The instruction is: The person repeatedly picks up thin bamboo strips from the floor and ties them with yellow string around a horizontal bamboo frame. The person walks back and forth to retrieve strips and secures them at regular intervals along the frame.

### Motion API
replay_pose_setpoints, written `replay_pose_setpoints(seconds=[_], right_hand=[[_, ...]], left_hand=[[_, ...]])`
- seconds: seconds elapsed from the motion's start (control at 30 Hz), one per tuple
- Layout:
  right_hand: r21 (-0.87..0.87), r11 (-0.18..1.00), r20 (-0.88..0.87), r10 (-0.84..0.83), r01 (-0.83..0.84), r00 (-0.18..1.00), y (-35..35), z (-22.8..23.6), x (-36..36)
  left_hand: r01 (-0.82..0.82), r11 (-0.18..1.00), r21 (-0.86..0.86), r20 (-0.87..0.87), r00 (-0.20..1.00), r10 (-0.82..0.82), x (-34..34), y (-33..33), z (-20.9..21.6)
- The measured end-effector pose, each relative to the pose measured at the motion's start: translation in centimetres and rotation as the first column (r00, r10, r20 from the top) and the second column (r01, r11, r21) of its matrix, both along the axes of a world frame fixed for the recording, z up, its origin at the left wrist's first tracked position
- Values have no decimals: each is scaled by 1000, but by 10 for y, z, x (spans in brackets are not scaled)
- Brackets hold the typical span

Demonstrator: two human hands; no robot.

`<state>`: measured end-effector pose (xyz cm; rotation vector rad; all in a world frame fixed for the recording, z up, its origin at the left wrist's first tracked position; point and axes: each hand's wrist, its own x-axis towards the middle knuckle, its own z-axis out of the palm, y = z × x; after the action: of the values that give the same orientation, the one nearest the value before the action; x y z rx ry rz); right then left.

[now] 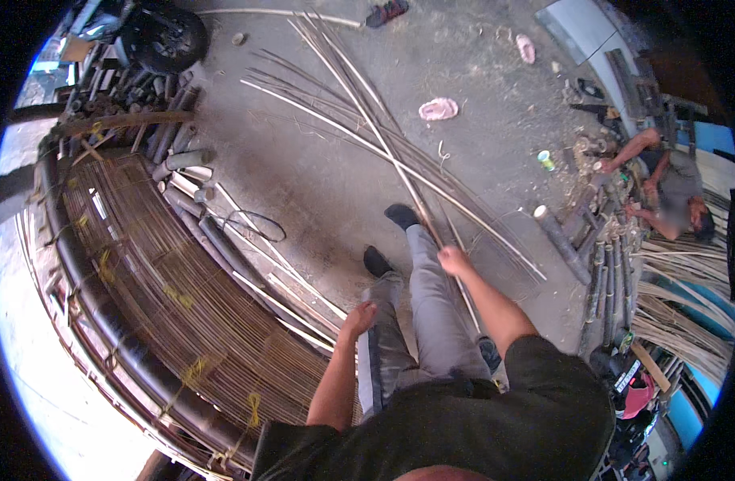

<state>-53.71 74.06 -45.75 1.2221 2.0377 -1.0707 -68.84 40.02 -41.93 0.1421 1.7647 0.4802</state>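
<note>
My left hand (359,318) hangs in front of my left leg with its fingers curled, and nothing shows in it. My right hand (454,260) is closed beside my right knee. Long pale bamboo strips (391,152) cross on the floor ahead of me, and their line runs right up to my right hand and past it. Whether the fingers grip one of them, I cannot make out. Both of my feet, in dark socks (400,216), are among the near ends of the strips.
A large slatted bamboo frame (183,280) tied with yellow cord fills the left side, beside stacked bamboo poles (175,160). At the right a co-worker (672,188) sits by cut bamboo lengths (564,244). A pink slipper (439,109) and a can (546,160) are on the floor.
</note>
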Motion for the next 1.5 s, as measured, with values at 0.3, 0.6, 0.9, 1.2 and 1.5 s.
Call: replay_pose_setpoints(seconds=[0.3,0.6,0.9,1.2,1.5], right_hand=[[355,934,79,19,-46,997,124,-327,-181],[552,756,34,403,-354,915,156,-338,-172],[167,983,-601,39,78,798,132,40,-215],[156,987,-934,132,48,333,96,332,-370],[-622,499,-765,-551,-603,333,-205,580,-463]], left_hand=[[-60,941,-334,244,958,147,-43,103,20],[-119,916,-383,241,944,223,-55,129,18],[-672,735,-89,50,734,677,1,74,26],[-493,760,424,-508,565,650,-108,141,214],[-411,614,674,-689,-50,723,-134,58,414]])
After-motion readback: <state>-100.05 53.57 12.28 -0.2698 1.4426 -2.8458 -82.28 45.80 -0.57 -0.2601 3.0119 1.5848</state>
